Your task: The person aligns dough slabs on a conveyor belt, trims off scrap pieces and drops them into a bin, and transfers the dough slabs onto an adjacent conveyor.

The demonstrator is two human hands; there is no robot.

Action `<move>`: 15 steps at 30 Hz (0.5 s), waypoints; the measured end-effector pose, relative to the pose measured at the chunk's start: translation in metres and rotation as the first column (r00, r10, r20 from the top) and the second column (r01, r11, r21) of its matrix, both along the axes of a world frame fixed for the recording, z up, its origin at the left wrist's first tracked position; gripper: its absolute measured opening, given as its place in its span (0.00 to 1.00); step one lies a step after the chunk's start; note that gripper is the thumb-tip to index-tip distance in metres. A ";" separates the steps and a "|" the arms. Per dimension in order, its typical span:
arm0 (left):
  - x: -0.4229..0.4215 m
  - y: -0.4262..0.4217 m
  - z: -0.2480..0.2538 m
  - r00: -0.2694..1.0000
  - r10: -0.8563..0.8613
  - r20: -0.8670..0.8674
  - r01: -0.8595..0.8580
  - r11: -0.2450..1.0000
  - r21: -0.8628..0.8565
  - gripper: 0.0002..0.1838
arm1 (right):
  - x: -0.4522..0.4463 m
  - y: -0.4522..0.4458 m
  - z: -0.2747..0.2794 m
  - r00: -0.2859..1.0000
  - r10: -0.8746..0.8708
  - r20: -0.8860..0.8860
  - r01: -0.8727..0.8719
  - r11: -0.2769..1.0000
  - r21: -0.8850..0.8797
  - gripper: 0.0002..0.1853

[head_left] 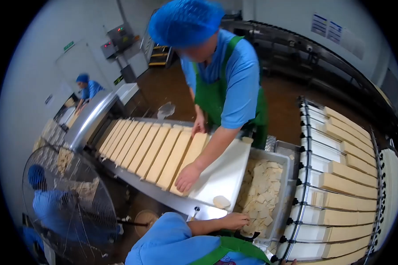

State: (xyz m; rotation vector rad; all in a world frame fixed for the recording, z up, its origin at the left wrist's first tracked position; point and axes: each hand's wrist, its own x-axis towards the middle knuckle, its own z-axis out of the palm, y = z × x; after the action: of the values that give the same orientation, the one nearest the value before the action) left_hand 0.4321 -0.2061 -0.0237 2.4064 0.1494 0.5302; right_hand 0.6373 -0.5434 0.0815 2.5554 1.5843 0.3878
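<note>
My left hand [235,221] reaches across the near edge of a grey bin [284,170], its fingers curled; what they hold, if anything, is hidden. Many flat, pale broken pieces [263,190] fill that bin. Just beyond my left hand, a rounded pale piece [221,202] lies on the white end of the conveyor [221,176]. Only a sliver of my right hand [289,262] shows at the bottom edge, with its fingers mostly cut off. A small dark object [250,236] sits below my left fingers, too unclear to name.
Opposite me, a co-worker in a green apron [212,97] has both hands on the last long pale slab [194,154] of a conveyor row. At right, a railed rack [305,176] carries more pale slabs [347,201]. A large fan [70,203] stands at left, with other workers beyond.
</note>
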 end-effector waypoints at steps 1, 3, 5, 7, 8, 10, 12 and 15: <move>-0.001 -0.003 0.003 0.999 0.000 0.043 0.000 1.000 -0.003 0.12 | -0.006 0.007 -0.003 0.989 -0.073 0.125 0.064 0.995 0.076 0.14; -0.003 -0.004 0.014 0.996 0.002 0.092 0.000 1.000 -0.029 0.12 | -0.015 0.021 0.007 0.961 -0.133 0.244 0.100 0.985 0.142 0.13; -0.007 -0.003 0.028 0.981 0.012 0.192 -0.009 1.000 -0.020 0.10 | -0.026 0.038 0.024 0.923 -0.258 0.285 0.227 0.964 0.136 0.12; -0.012 0.000 0.046 0.969 0.056 0.242 -0.048 0.998 -0.041 0.09 | -0.029 0.037 0.025 0.933 -0.250 0.257 0.229 0.967 0.106 0.13; -0.015 0.004 0.053 0.952 0.083 0.295 -0.073 0.996 -0.045 0.09 | -0.028 0.039 0.025 0.938 -0.261 0.228 0.245 0.965 0.095 0.14; -0.024 0.011 0.062 0.945 0.111 0.308 -0.097 0.993 -0.062 0.08 | -0.017 0.031 0.009 0.938 -0.200 0.283 0.179 0.979 0.101 0.17; -0.038 0.017 0.071 0.925 0.210 0.315 -0.187 0.977 -0.100 0.10 | -0.013 0.027 0.002 0.932 -0.145 0.332 0.117 0.988 0.105 0.20; -0.065 0.025 0.074 0.837 0.443 0.319 -0.419 0.896 -0.145 0.11 | -0.019 0.030 0.008 0.890 -0.417 0.186 0.427 0.904 -0.013 0.26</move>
State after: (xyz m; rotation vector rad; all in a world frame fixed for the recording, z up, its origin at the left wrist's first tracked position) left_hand 0.3670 -0.1806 0.0500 2.1674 0.5569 1.1276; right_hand 0.6183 -0.5138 0.0896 2.6366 0.9272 0.4992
